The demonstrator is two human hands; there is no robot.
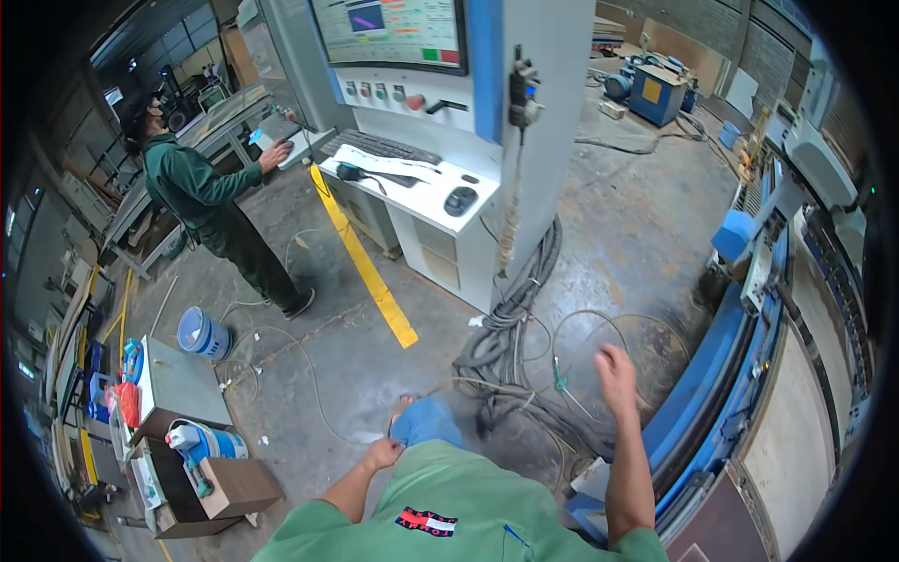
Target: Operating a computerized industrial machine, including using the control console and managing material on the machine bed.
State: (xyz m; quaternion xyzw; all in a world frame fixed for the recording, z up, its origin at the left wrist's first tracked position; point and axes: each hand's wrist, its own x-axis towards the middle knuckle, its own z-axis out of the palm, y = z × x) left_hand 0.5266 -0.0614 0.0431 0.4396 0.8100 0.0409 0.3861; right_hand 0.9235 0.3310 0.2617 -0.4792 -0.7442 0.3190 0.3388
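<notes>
My right hand [616, 377] is held out at the right, over the floor with cables and hose. Its fingers look loosely stretched and nothing shows in them. Beside the blue jeans [429, 421], at the hem of the green shirt [459, 487], hangs my left hand [382, 453]. Its fingers are small and partly turned away, so their closing cannot be made out. A thick bundle of dark cables [506, 347] runs down from the control cabinet [552, 122]. Near my right hand lies a thin hose with a green-handled air gun [560, 379].
A blue-framed machine [693, 393] lines the right side. Ahead is a console with a screen [393, 33], keyboard [384, 145] and mouse [460, 200]. A co-worker in dark green [201, 192] stands at left, one hand on a panel. Buckets [203, 332] and boxes [239, 487] stand lower left.
</notes>
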